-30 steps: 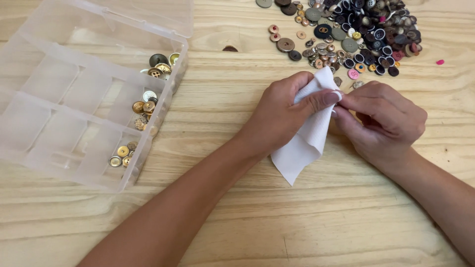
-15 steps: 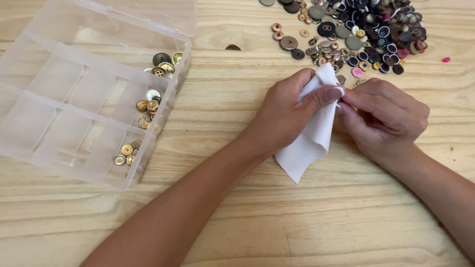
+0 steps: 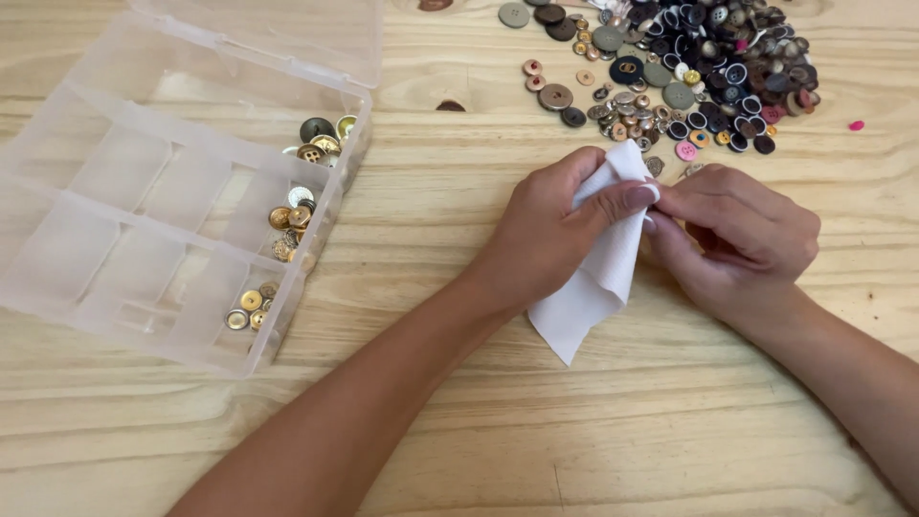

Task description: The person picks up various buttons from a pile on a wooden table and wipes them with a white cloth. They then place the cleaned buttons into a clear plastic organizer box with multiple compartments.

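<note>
At the left of the wooden table [image 3: 459, 421] we saw a clear plastic organizer box [image 3: 115, 220] with its lid open; three compartments along its right side held small gold, silver and dark buttons [image 3: 292, 215]. Toward the middle, our left hand [image 3: 555, 230] was closed on a white cloth [image 3: 593, 287], thumb pressed over the cloth's upper edge and fingers curled behind it, so that the cloth's lower corner hung down onto the table. Just to the right, our right hand [image 3: 737, 239] met the left one at the cloth's top, its fingertips pinched together against the fabric. We could not tell whether anything small sat between those fingertips, for the cloth and fingers hid that spot. Beyond both hands, at the upper right, lay a loose pile of mixed buttons [image 3: 689, 67], mostly dark. One pink button [image 3: 856, 125] lay apart at the far right.
</note>
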